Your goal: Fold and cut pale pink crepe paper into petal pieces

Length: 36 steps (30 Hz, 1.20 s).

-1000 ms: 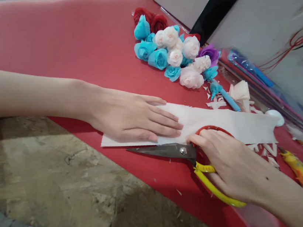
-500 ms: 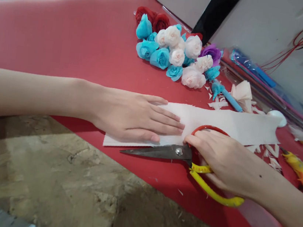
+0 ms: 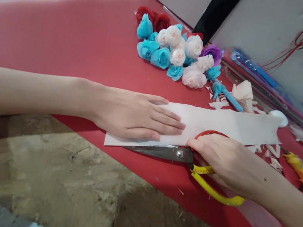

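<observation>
Scissors, tip now nearer white paper

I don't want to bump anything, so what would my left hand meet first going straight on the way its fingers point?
Beyond the paper under it, most likely the red scissor handle, with your right hand just behind. How high the handle sits is unclear.
</observation>
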{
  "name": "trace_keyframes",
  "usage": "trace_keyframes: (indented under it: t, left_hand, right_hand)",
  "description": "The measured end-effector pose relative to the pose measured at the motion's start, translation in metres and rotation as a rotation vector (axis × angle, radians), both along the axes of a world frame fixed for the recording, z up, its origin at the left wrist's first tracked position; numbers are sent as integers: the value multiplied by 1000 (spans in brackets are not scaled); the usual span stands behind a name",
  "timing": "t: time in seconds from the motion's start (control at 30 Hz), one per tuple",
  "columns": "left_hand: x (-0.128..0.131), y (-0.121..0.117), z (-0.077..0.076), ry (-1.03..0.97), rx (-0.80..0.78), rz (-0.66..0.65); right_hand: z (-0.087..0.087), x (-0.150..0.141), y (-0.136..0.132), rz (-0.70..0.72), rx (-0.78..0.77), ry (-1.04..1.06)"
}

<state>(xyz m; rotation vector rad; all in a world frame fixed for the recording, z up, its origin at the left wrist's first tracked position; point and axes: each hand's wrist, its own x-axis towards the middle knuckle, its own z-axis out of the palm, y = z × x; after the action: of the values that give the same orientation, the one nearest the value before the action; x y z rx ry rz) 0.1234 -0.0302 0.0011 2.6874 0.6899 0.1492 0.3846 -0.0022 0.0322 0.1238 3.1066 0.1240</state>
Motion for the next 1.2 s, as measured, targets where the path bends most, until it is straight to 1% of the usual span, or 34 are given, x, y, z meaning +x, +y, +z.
trace_keyframes:
  t: [0.13, 0.33, 0.6, 0.8, 0.97, 1.2]
  left_hand:
    - [-1, -1, 0, -9, 3, -5]
    - [-1, -1, 0, -20, -13, 12]
    - [0, -3, 1, -15, -28, 18]
    - [-1, -2, 1, 5, 3, -7]
    - [1, -1, 2, -3, 13, -5]
    - [0, -1, 1, -23, 0, -2]
  right_hand:
    - [0, 1, -1, -16, -26, -14]
    - [3, -2, -5, -111, -108, -54]
    - [5, -9, -5, -121, -173, -73]
    - [6, -15, -6, -135, -195, -79]
    - [7, -17, -8, -110, -230, -70]
    - [5, -15, -7, -85, -209, -68]
